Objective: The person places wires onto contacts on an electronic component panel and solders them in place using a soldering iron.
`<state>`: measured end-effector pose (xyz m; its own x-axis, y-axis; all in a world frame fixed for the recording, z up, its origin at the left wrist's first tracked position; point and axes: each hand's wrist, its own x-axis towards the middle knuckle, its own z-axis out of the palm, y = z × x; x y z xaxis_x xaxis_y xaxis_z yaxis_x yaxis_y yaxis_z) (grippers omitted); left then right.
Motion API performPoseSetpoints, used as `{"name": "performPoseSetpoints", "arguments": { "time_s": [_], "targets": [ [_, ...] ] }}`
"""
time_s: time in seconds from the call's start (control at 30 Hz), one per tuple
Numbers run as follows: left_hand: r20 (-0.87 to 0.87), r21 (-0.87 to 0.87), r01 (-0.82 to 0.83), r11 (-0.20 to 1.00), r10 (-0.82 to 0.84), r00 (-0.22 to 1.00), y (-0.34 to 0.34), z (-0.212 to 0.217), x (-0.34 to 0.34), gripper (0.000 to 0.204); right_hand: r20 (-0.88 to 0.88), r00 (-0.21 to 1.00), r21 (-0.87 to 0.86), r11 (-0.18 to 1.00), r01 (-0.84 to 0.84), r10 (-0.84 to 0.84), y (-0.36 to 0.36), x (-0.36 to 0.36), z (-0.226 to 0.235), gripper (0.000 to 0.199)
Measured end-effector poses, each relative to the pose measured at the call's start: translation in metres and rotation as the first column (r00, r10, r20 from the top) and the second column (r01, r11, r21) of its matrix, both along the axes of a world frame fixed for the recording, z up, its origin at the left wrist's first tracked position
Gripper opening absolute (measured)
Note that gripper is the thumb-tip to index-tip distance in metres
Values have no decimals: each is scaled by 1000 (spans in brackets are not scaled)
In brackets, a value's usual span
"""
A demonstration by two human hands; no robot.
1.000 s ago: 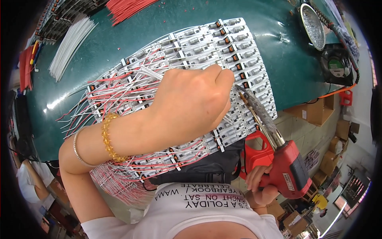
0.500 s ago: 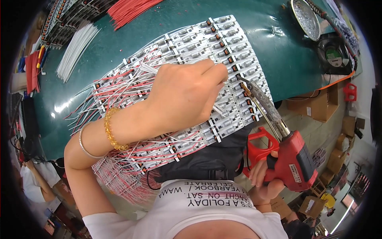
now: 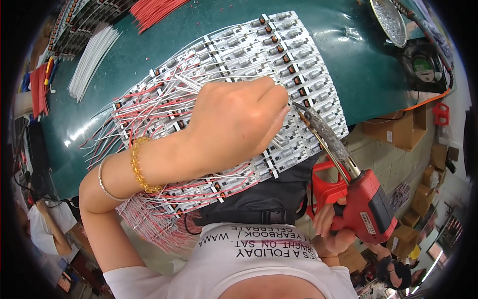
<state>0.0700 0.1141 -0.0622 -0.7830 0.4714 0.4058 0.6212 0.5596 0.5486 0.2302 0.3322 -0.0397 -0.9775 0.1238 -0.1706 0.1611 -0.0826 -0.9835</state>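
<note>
My left hand (image 3: pixel 244 117) is closed in a pinch over a large panel of small white circuit boards (image 3: pixel 318 74). Short white wires (image 3: pixel 188 83) stick out on both sides of the fist, so a bundle appears to run through the palm; the fingertips' contact is hidden. Red and white wires (image 3: pixel 149 107) trail off the panel's left part. Wrapped round the grip of a red soldering gun (image 3: pixel 369 207), my right hand (image 3: pixel 328 222) is at the lower right. The gun's dark tip, with a thin brass feed tube beside it, points at the boards just right of my left fingertips.
Bundles of white wires (image 3: pixel 92 62) and red wires (image 3: pixel 157 12) lie on the green table (image 3: pixel 358 99). Stacked panels (image 3: pixel 84 25) stand at far left. A round metal dish (image 3: pixel 390 24) and a small black fan (image 3: pixel 424 69) are at far right. A red stand (image 3: pixel 323 182) sits beside the gun.
The soldering gun's tip has shifted slightly down and left, nearer my left fingertips. My left hand has turned a little but remains pinched. A person has come into view at lower right.
</note>
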Motion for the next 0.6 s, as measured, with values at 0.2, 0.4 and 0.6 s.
{"name": "performPoseSetpoints", "arguments": {
  "time_s": [0.2,0.4,0.6],
  "targets": [
    [-27,-26,-9,1000,8,1000,2,-1,1,12,46,998,-15,999,-49,50,4,4,-4,89],
    [-36,-28,4,1000,-5,999,1,-1,0,13,9,999,-13,999,-35,35,7,6,-4,88],
    [-33,-14,4,1000,-5,999,1,-1,1,12,6,1000,-10,999,-30,30,5,3,0,87]
  ]
}}
